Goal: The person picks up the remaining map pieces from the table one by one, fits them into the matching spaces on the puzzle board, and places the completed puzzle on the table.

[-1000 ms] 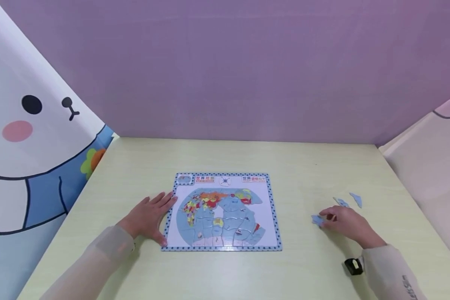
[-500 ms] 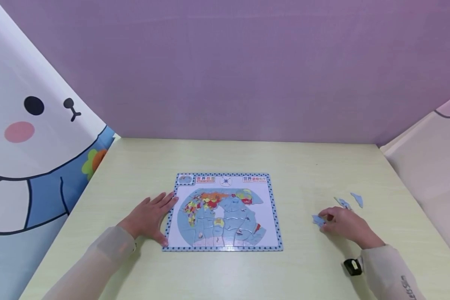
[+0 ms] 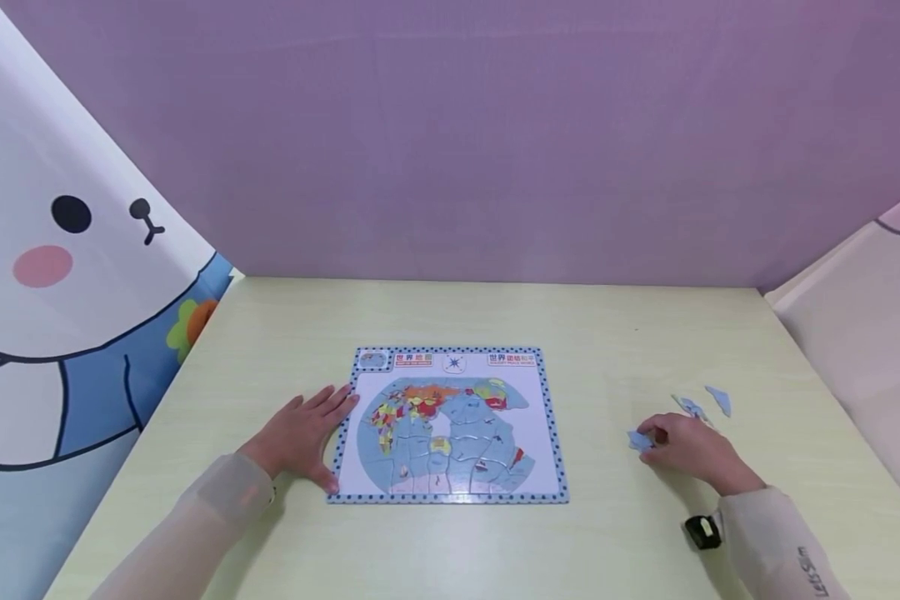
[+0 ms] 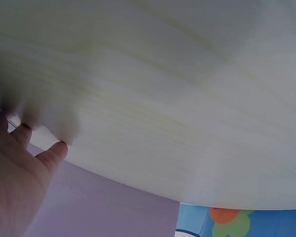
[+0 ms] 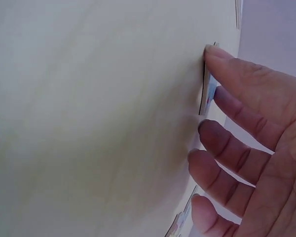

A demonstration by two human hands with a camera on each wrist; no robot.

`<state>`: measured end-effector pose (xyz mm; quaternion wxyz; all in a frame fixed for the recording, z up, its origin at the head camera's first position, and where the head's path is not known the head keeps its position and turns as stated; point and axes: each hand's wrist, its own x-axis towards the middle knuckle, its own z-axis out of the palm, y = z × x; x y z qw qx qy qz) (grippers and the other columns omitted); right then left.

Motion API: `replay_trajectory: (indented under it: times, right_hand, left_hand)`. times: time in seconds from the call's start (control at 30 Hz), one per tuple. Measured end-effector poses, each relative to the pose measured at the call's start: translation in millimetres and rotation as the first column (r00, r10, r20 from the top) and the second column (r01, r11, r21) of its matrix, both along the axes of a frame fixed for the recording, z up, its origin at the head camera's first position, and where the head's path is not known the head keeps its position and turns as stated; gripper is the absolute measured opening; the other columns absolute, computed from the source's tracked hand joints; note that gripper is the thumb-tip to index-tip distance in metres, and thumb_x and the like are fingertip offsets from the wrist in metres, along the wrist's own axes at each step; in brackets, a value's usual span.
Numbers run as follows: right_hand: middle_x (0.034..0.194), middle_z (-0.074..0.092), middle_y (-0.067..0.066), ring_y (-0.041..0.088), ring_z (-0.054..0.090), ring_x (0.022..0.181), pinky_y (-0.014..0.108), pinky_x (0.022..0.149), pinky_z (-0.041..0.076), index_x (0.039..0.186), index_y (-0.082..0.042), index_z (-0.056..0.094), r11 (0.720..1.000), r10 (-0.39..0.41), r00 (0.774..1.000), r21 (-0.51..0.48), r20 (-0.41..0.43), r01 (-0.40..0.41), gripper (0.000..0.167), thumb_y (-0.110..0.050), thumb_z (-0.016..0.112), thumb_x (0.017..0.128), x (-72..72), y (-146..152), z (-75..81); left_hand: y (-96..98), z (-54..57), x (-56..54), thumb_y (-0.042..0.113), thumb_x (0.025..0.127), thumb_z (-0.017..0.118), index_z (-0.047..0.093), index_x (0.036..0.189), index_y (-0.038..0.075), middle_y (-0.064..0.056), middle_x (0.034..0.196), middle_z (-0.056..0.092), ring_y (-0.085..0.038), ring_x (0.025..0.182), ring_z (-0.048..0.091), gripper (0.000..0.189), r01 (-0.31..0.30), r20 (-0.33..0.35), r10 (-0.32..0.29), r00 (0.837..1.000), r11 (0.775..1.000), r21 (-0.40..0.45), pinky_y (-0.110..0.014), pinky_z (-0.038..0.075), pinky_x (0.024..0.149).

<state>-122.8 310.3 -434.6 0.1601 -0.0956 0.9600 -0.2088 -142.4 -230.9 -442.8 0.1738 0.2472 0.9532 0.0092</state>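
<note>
A world map jigsaw puzzle (image 3: 546,433) in a blue dotted frame lies on the table, partly filled with pieces. White gaps show in the map's middle and on its right side. At the board's left edge rests my left hand (image 3: 300,437), fingers spread and straight; in the left wrist view the same hand (image 4: 15,182) is cut off at the left. My right hand (image 3: 693,450) holds a light blue puzzle piece (image 3: 637,440) at the table, right of the board. Seen from the right wrist, thumb and index finger pinch that piece (image 5: 209,94).
Behind the right hand lie more loose blue pieces (image 3: 692,407), one of them (image 3: 719,400) set apart to the right. A purple wall (image 3: 495,167) closes off the table's far edge. A cartoon-printed sheet (image 3: 105,292) borders the left side. A black device (image 3: 702,532) hangs at the right wrist.
The head view has drifted slightly, so everything sits a little further right in it. Both hands, the board and the loose pieces keep nearly the same places.
</note>
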Motion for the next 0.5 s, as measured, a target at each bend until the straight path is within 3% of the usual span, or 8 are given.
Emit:
replay_trajectory:
  times: [0.5]
  right_hand:
    - [0.087, 0.061, 0.006, 0.021, 0.054, 0.077, 0.040, 0.070, 0.049, 0.097, -0.001, 0.060, 0.999, -0.028, 0.998, -0.040, 0.048, 0.030, 0.027, -0.007, 0.075, 0.076, -1.9, -2.1, 3.5]
  left_hand:
    - [-0.2, -1.5, -0.9, 0.070, 0.053, 0.078, 0.029, 0.150, 0.006, -0.015, 0.156, 0.025, -0.041, 0.141, 0.020, 0.126, -0.013, 0.020, 0.013, 1.000, 1.000, 0.005, -0.067, 0.023, 0.104]
